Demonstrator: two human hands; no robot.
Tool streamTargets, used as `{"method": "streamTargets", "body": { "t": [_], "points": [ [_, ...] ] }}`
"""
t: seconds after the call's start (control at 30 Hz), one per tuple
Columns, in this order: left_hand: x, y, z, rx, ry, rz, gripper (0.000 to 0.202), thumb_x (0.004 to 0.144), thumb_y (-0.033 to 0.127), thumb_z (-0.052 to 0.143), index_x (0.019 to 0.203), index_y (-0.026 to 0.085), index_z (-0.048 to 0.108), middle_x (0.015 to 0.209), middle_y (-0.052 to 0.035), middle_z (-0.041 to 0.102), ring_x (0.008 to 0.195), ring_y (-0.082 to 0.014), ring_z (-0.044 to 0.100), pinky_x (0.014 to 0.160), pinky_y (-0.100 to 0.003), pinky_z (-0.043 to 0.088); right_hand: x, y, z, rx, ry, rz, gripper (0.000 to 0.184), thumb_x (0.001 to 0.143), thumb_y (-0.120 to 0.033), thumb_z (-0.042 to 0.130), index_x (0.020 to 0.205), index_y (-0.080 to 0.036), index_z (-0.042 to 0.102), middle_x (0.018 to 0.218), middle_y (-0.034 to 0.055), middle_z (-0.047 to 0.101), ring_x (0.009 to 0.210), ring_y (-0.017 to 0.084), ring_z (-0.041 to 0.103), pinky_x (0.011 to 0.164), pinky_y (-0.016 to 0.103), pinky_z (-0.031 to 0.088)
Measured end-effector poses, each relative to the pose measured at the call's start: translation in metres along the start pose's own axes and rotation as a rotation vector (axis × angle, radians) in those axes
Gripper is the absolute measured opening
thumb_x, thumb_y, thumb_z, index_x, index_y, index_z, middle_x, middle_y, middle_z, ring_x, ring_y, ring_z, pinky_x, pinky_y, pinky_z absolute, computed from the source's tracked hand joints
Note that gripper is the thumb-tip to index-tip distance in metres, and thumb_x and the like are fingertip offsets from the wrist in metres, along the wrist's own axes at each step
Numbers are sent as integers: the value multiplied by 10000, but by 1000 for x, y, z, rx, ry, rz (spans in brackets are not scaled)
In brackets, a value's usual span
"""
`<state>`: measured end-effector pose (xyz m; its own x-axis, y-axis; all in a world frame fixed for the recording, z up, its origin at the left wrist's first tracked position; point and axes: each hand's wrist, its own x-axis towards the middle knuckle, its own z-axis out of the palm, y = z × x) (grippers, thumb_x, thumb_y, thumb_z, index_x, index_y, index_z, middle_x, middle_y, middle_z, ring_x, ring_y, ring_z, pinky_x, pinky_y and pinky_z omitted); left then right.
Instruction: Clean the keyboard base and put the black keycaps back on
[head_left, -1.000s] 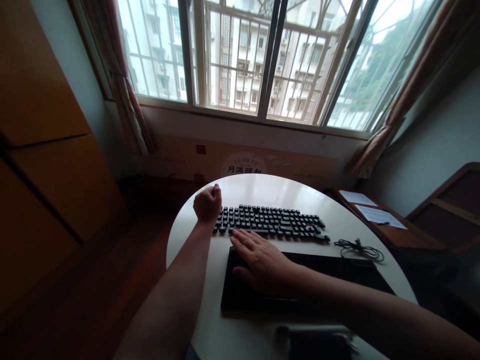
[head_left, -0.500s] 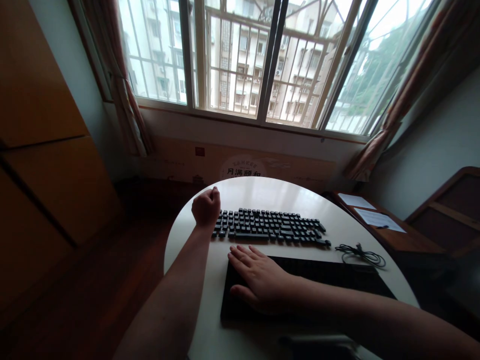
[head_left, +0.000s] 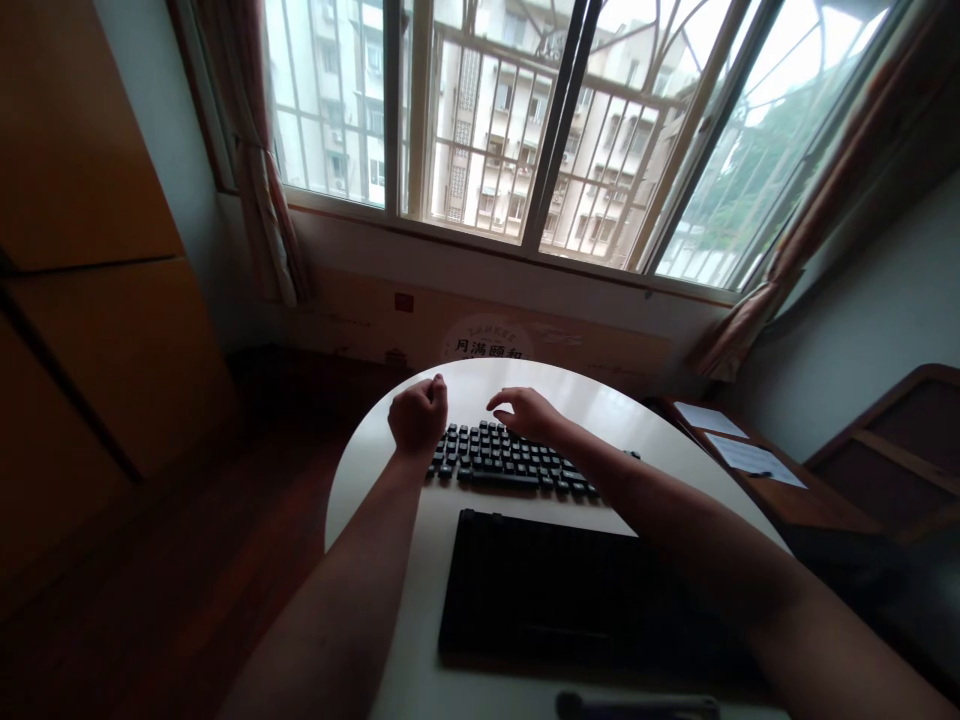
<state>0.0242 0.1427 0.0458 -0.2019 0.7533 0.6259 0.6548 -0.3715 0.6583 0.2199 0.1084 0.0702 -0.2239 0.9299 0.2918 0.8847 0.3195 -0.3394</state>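
Note:
Black keycaps [head_left: 517, 465] lie in keyboard-like rows on the round white table [head_left: 420, 590]; their outer edge is uneven. My left hand [head_left: 418, 415] is closed in a fist at the left end of these rows. Whatever it may hold is hidden inside the fingers. Over the far edge of the keycaps hovers my right hand [head_left: 529, 412], thumb and forefinger apart, with nothing visible between them. Nearer to me lies a flat black slab [head_left: 540, 590], its right part covered by my right forearm. The forearm also hides the keycaps at the right.
A dark, long object [head_left: 637, 706] lies at the bottom edge, partly cut off. To the right, papers [head_left: 754, 460] and a pen [head_left: 759, 474] rest on a brown wooden surface [head_left: 832, 505]. Behind the table are a long printed box [head_left: 600, 345] and a barred window [head_left: 487, 130].
My right hand has lifted off the black slab and moved forward to the far side of the keycaps. My left fist stays nearly in place. The coiled cable is now hidden behind my right arm.

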Motion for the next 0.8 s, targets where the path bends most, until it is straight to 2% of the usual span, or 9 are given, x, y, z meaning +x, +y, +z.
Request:
{"method": "streamTargets", "body": {
  "t": [0.17,0.27,0.37,0.6,0.7,0.8],
  "points": [
    [-1,-1,1,17,-17,25,457,941,403,430,546,193,521,552,-32,546,547,-153,434,568,-293,218,40,23,16,14,-139,90,221,788,-69,652,912,-184,795,925,42,778,888,200,720,856,278,535],
    [-1,0,1,26,-36,58,451,944,402,439,552,192,518,558,-27,535,553,-150,431,572,-292,214,51,30,25,37,-242,125,207,736,-78,707,899,-165,799,866,44,780,822,197,723,771,250,543],
    [-1,1,1,35,-42,54,455,953,401,432,557,192,514,564,-26,534,560,-151,434,576,-292,216,55,37,31,65,-304,135,193,733,-109,742,909,-169,794,876,38,780,832,183,720,779,234,536],
    [-2,2,-1,5,-43,69,472,949,418,442,536,191,465,549,-16,511,541,-140,391,571,-291,211,56,44,38,85,-327,129,184,747,-142,751,925,-175,783,903,32,776,833,179,711,805,239,525],
    [-2,3,-2,-6,-41,65,481,944,438,452,531,191,456,537,-12,495,541,-139,383,572,-289,212,56,42,42,85,-302,137,174,740,-123,749,908,-164,774,898,35,774,848,183,706,814,245,519],
    [-2,3,-2,-6,-46,57,480,943,438,457,531,191,461,533,-12,496,538,-138,389,572,-288,212,57,37,45,106,-259,156,228,743,-112,747,968,-149,753,900,45,772,820,176,704,784,244,522]
  ]
}}
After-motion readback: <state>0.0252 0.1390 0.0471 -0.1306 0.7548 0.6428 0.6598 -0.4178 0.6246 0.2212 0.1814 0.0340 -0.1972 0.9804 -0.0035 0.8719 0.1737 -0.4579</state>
